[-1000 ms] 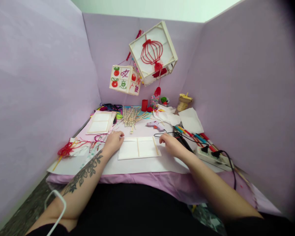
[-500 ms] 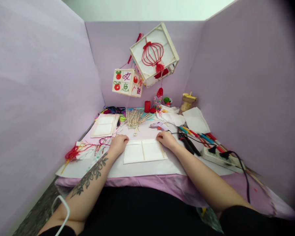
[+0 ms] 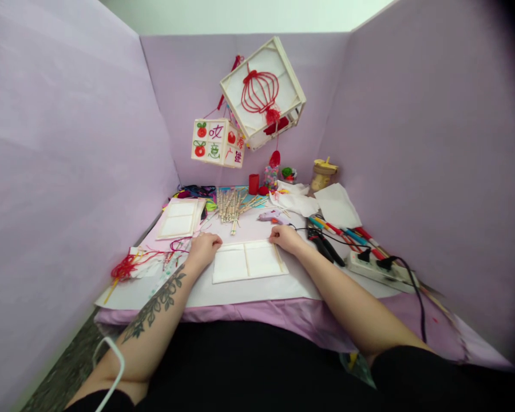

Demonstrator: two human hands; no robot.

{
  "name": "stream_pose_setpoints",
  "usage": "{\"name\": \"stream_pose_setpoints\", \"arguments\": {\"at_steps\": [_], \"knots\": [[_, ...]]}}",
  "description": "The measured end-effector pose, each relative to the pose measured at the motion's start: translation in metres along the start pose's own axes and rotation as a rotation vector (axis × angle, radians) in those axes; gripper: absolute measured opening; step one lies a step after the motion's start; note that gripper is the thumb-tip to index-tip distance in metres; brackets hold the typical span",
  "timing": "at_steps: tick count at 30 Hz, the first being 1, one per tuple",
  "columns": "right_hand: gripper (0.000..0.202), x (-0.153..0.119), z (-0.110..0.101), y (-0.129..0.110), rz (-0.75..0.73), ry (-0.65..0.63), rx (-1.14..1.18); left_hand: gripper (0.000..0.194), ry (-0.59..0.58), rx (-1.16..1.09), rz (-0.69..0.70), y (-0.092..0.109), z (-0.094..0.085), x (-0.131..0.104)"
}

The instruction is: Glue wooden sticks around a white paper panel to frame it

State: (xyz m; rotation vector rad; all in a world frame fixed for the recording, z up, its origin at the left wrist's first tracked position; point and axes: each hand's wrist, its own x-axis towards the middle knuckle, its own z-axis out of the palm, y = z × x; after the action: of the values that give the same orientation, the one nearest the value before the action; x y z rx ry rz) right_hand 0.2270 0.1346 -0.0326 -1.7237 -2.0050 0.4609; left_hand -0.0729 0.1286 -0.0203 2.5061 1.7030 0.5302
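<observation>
A white paper panel [image 3: 248, 261] framed and divided by thin wooden sticks lies flat near the table's front edge. My left hand [image 3: 203, 249] rests on its upper left corner, fingers curled down onto the paper. My right hand [image 3: 284, 237] presses on its upper right corner. Neither hand lifts anything. A second framed panel [image 3: 178, 218] lies further back on the left. A pile of wooden sticks [image 3: 230, 203] sits behind the panel, with a glue gun [image 3: 273, 217] to its right.
Two paper lanterns [image 3: 261, 91] [image 3: 218, 142] hang above the back of the table. Red cord [image 3: 131, 264] lies at the left. Pliers [image 3: 324, 242], coloured sticks [image 3: 352, 233], a power strip [image 3: 380, 270] and white paper [image 3: 337, 206] fill the right. Lilac walls close in three sides.
My right hand moved left from beside the panel onto its upper right corner. My left hand stayed on the left corner. The view shifted slightly.
</observation>
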Motion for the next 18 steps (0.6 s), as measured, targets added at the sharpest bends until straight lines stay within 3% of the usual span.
{"name": "stream_pose_setpoints", "arguments": {"at_steps": [4, 11, 14, 18], "knots": [[0.003, -0.003, 0.001, 0.0, 0.003, 0.028, 0.004, 0.016, 0.022, 0.05, -0.004, 0.004, -0.004, -0.003], [0.02, -0.014, 0.0, -0.001, -0.066, 0.139, 0.05, 0.028, 0.132, 0.071, -0.093, 0.024, -0.014, -0.004], [0.024, -0.016, 0.0, -0.002, -0.058, 0.185, 0.087, 0.027, 0.064, -0.006, -0.086, 0.037, -0.018, 0.013], [0.023, -0.016, 0.001, -0.003, -0.075, 0.189, 0.124, 0.028, -0.017, 0.04, 0.018, 0.05, -0.011, 0.058]]}}
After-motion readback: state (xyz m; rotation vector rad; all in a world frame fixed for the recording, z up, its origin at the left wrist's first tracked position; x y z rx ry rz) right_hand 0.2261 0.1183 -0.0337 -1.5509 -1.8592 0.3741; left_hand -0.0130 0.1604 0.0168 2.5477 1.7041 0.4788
